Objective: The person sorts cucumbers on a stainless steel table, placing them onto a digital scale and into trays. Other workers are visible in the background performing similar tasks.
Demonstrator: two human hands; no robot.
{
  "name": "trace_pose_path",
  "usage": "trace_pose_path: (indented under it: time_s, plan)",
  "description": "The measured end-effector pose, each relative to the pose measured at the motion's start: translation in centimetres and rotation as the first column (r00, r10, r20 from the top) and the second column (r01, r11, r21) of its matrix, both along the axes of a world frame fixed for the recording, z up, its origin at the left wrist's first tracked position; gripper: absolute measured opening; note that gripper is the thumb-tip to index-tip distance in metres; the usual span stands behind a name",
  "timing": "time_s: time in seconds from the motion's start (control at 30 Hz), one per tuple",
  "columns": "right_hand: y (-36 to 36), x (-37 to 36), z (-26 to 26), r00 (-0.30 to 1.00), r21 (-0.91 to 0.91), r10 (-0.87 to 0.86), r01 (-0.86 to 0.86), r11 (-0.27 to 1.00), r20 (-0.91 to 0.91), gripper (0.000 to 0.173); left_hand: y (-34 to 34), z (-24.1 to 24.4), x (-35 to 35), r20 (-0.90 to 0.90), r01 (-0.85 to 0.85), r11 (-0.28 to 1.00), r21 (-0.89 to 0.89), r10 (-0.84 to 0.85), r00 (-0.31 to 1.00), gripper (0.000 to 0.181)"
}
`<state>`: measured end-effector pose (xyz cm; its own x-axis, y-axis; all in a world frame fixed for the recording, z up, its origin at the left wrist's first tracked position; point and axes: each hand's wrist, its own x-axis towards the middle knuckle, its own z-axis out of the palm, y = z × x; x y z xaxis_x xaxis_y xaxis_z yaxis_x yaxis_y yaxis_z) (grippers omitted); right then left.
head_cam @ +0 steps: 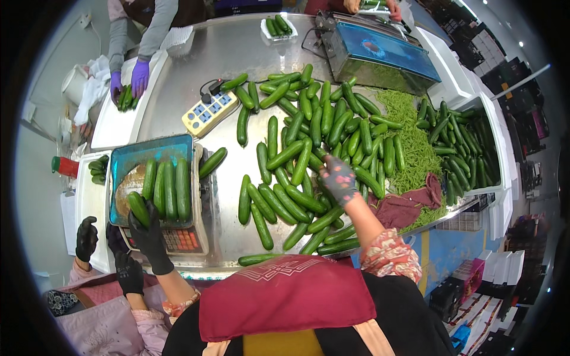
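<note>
My left hand [149, 236], in a black glove, holds a cucumber [139, 209] over the near edge of the blue pan [124, 218] of a weighing scale, where several cucumbers [170, 190] lie side by side. Just right of the scale lies a single cucumber [213, 162]. My right hand [339, 179], in a dark patterned glove, reaches into the large cucumber pile [329, 120] on the metal table. Its fingertips are on a cucumber [317, 161]; whether they grip it is hard to tell.
A power strip [210, 113] lies beyond the scale. Green beans [401, 129] and a maroon cloth [405, 207] are at right, beside a foam box [498, 155] of cucumbers. A co-worker's black-gloved hands [129, 272] are close left; another's purple-gloved hands [140, 78] hold cucumbers. A wrapping machine [383, 49] stands behind.
</note>
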<state>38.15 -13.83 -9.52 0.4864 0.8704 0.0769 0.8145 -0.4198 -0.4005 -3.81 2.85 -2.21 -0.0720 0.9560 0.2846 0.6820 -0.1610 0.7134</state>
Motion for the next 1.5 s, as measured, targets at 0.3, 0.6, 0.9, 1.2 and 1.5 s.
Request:
trace_pose_path:
  time_s: [0.3, 0.6, 0.9, 1.2, 1.5]
  plan:
    - [2.7, -2.0, -3.1, 0.954, -0.212, -0.038, -0.027, 0.977, -0.297, 0.051, -0.8, -1.8, -1.3, 0.146, 0.049, 0.997, 0.055, -0.057, 0.988, 0.038]
    - [-2.4, 2.0, -2.0, 0.064, -0.158, -0.16, 0.037, 0.987, -0.985, 0.053, -1.2, -1.5, -1.1, 0.205, -0.046, 0.997, 0.055, 0.034, 0.978, 0.035]
    - [-5.7, 3.3, -0.9, -0.336, 0.001, -0.049, -0.147, 0.989, -0.941, 0.057, -0.6, -2.7, -1.7, 0.203, -0.045, 0.999, -0.03, 0.05, 0.978, 0.037]
    - [-0.3, 3.9, -5.4, 0.856, 0.099, -0.103, 0.177, 0.979, -0.507, 0.045, -0.4, -2.3, -0.4, 0.271, -0.025, 0.998, -0.05, 0.038, 0.962, 0.039]
    - [5.4, 3.1, -1.3, 0.994, -0.302, -0.037, 0.004, 0.953, -0.104, 0.033, -1.4, -2.6, -1.3, 0.248, -0.08, 0.997, -0.013, 0.081, 0.966, 0.041]
